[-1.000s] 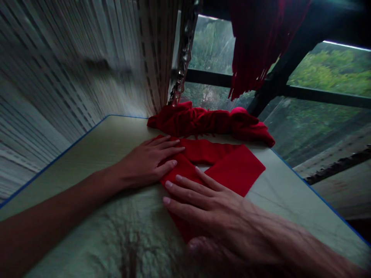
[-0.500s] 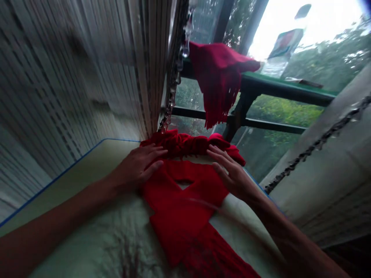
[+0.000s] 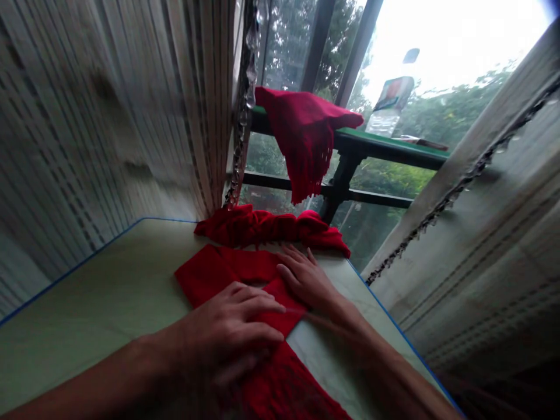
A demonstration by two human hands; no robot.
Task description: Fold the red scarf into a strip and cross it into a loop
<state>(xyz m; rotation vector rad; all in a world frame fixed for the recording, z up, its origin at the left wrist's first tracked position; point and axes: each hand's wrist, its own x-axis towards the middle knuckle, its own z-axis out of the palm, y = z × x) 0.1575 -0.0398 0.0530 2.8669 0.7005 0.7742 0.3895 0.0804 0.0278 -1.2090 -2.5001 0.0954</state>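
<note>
Labelling: the clear bottle [image 3: 382, 123] on the green rail [image 3: 376, 137] carries a pale label [image 3: 397, 90] with a reddish patch and a green lower band; its print is too small to read.

Grip, right: my right hand [image 3: 308, 277] lies flat on the right side of the red scarf [image 3: 203, 274], fingers extended, clasping nothing.

Grip, left: my left hand [image 3: 238, 321] is over the crossing of the scarf, palm down, fingers slightly bent and the thumb set apart from them. It is unclenched; because of blur, I cannot tell whether it touches the fabric.

Workpiece position: the scarf lies on the pale, blue-edged table [image 3: 105, 286], looped at the far side, with one strip running toward me. Just beyond the loop sits a bunched red cloth [image 3: 271, 228]. A fringed red cloth [image 3: 301, 119] hangs over the rail.
</note>
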